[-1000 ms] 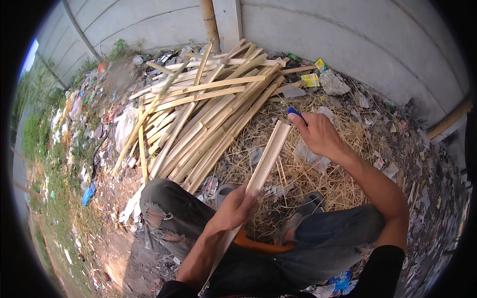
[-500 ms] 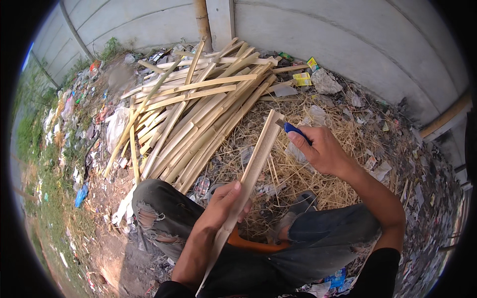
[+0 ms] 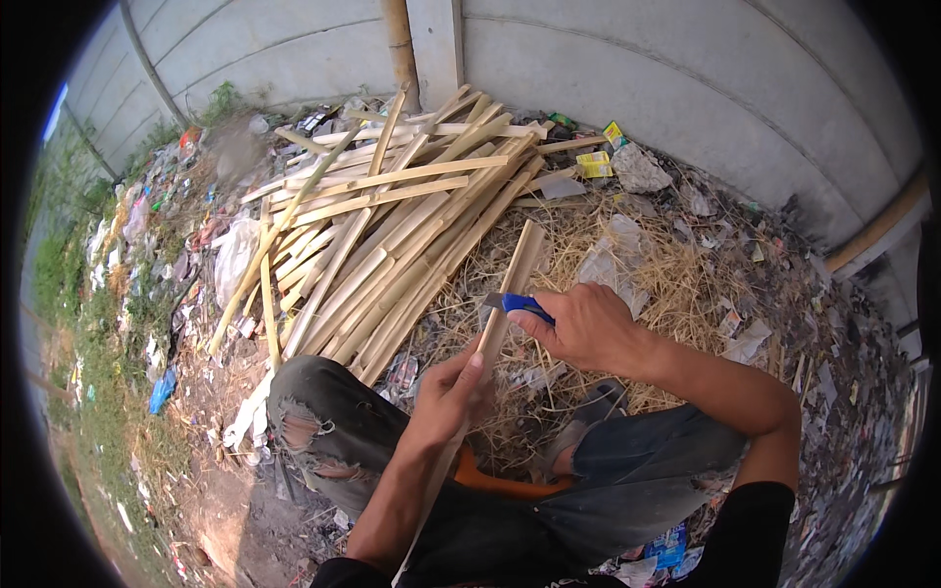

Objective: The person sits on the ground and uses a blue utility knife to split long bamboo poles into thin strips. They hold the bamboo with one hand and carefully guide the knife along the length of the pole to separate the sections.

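Observation:
My left hand (image 3: 446, 394) is closed round a split bamboo strip (image 3: 517, 274), thumb along its edge. The strip slants from between my legs up toward the far right, its upper end free in the air. In my right hand (image 3: 586, 325) is a blue utility knife (image 3: 526, 308), gripped by its handle. Its blade lies across the strip a little above my left hand, pointing left. Whether the blade cuts into the edge I cannot tell. The strip's lower end passes under my left forearm.
A heap of split bamboo strips (image 3: 392, 235) lies ahead, before a grey concrete wall (image 3: 686, 78). Thin straw-like shavings (image 3: 676, 294) cover the ground at right. An orange curved thing (image 3: 505, 483) shows between my legs. Litter, a rock (image 3: 640, 169) and weeds (image 3: 74, 274) lie around.
My right hand has drawn the knife from near the strip's upper end down and left, closer to my left hand. The left hand still holds the strip, which stands slightly steeper.

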Demonstrator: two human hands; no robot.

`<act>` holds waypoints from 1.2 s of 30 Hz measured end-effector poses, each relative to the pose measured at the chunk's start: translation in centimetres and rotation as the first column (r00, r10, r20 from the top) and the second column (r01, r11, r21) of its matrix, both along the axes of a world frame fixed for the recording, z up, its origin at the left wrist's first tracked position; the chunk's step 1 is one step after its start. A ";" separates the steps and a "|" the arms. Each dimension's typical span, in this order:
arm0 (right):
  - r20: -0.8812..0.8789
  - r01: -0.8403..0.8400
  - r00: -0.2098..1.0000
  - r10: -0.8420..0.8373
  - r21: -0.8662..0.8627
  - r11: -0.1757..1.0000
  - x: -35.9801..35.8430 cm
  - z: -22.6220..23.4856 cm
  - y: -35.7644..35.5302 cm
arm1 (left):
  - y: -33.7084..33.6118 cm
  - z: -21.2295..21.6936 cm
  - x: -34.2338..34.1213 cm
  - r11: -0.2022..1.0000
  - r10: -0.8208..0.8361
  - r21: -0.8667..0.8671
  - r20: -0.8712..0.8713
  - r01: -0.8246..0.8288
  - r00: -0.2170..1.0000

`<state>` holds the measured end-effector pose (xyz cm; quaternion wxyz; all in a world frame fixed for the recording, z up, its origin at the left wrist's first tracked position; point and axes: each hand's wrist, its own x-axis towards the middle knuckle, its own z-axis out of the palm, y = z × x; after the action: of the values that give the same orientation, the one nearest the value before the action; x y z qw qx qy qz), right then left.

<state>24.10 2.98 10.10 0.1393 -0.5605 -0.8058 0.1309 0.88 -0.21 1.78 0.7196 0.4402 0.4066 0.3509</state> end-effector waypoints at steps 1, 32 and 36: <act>0.012 -0.060 0.998 0.060 0.003 0.998 -0.6 -0.6 -0.8 | 0.0 -0.1 -0.5 1.000 -0.016 -0.008 -0.008 0.016 1.000; -0.159 0.247 0.958 -0.240 0.026 0.969 7.9 0.7 4.0 | -0.9 0.5 0.4 0.909 0.046 0.415 -0.195 0.040 0.980; -0.155 0.022 0.987 -0.036 -0.090 0.996 4.2 3.0 -0.5 | -0.9 0.0 -0.4 0.980 0.015 0.201 -0.069 -0.001 0.997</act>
<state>28.27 2.53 13.11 0.1791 -0.5657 -0.7776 0.2077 0.47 -1.14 1.75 0.6553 0.5212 0.3958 0.3773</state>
